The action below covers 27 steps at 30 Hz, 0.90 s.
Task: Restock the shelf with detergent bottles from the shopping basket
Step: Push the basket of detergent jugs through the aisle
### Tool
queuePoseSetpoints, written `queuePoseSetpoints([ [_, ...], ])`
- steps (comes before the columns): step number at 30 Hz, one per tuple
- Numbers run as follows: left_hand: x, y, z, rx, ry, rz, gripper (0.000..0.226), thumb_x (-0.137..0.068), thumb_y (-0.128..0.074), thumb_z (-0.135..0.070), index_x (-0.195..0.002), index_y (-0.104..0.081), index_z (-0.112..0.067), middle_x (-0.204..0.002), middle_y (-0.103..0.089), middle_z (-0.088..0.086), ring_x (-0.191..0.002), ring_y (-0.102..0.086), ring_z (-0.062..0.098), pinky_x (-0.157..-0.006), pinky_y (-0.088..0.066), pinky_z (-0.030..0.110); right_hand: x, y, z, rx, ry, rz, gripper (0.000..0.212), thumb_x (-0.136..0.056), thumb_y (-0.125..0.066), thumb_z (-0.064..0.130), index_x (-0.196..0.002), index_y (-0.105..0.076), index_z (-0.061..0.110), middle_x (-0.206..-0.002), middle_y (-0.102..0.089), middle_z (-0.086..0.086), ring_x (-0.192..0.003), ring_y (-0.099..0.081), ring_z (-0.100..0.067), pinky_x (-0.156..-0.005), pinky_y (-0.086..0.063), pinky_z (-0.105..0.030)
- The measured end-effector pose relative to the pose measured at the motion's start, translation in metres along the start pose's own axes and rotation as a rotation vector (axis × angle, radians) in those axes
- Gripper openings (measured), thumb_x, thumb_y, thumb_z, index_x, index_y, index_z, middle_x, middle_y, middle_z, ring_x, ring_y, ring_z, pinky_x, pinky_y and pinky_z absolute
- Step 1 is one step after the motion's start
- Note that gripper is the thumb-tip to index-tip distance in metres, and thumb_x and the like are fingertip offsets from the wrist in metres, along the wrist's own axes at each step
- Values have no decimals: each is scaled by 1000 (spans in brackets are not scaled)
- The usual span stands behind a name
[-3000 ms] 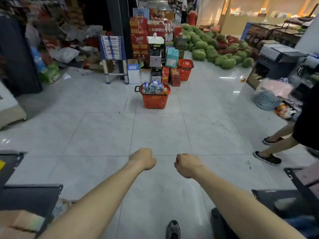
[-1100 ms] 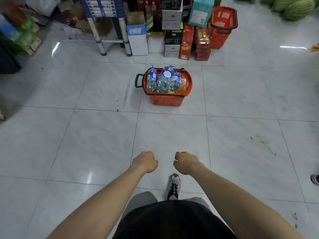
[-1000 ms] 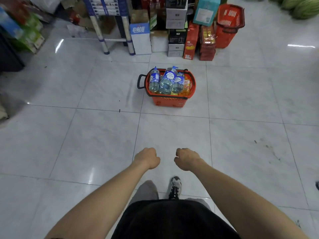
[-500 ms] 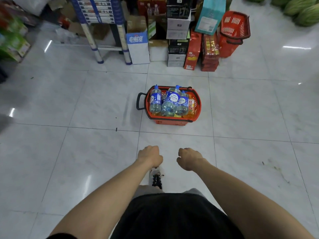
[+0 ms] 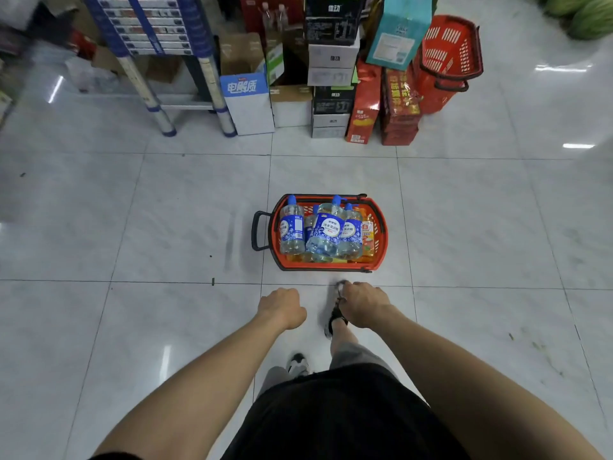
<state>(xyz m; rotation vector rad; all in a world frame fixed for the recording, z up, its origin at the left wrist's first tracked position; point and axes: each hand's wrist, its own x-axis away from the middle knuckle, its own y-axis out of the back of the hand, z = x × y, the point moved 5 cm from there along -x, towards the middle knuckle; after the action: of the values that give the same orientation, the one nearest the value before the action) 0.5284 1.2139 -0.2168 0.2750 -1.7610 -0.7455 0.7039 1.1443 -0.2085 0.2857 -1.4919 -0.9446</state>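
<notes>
The orange shopping basket (image 5: 382,227) sits on the tiles just ahead of the feet, detergent bottles (image 5: 323,231) heaped inside, so I'd uncurl the left hand (image 5: 282,307) and right hand (image 5: 363,303), both empty fists, and crouch squarely before gripping one bottle's neck.

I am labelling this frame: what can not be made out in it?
Head view only.
- Floor of the shopping basket: covered by the detergent bottles.
- Front shoe: partly behind the right hand.
- Watermelons: cut by the top edge.
- Shelf to restock: out of frame.
</notes>
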Motion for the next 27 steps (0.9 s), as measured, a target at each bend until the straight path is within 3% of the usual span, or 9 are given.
queuePoseSetpoints([
  [5, -54, 43, -24, 18, 28, 24, 44, -99, -49, -26, -139, -60, -13, -141, -61, 10, -125, -60, 30, -100, -51, 41, -58, 41, -31, 10, 13, 16, 36, -105, -46, 30, -138, -54, 16, -142, -61, -8, -126, -60, -29, -107, -46, -46],
  [14, -128, 99, -65, 103, 85, 57, 42, -99, -50, -29, -137, -60, -13, -137, -64, 10, -121, -62, 30, -100, -53, 42, -148, 95, -91, -144, 3, 70, 33, -104, -46, 39, -133, -52, 25, -126, -69, -2, -107, -67, -25, -96, -57, -46],
  [17, -147, 111, -70, 106, 74, 51, 32, -99, -51, -29, -124, -63, -15, -127, -67, 8, -112, -65, 28, -94, -55, 41, -171, 100, -106, -206, -43, 85, 28, -105, -46, 38, -126, -53, 22, -120, -69, -3, -100, -66, -23, -90, -57, -42],
  [22, -187, 118, -51, 203, 131, 38, 26, -97, -53, -34, -116, -66, -21, -117, -72, 3, -103, -68, 26, -92, -59, 42, -215, 96, -126, -348, -132, 127, 31, -107, -49, 42, -127, -50, 19, -118, -66, -4, -98, -68, -21, -85, -63, -42],
  [27, -237, 112, -10, 369, 238, 29, 20, -99, -54, -33, -115, -63, -24, -111, -70, 1, -97, -68, 23, -89, -60, 43, -269, 89, -144, -629, -301, 131, 16, -104, -50, 35, -111, -55, 21, -107, -70, -5, -86, -70, -20, -81, -65, -42],
])
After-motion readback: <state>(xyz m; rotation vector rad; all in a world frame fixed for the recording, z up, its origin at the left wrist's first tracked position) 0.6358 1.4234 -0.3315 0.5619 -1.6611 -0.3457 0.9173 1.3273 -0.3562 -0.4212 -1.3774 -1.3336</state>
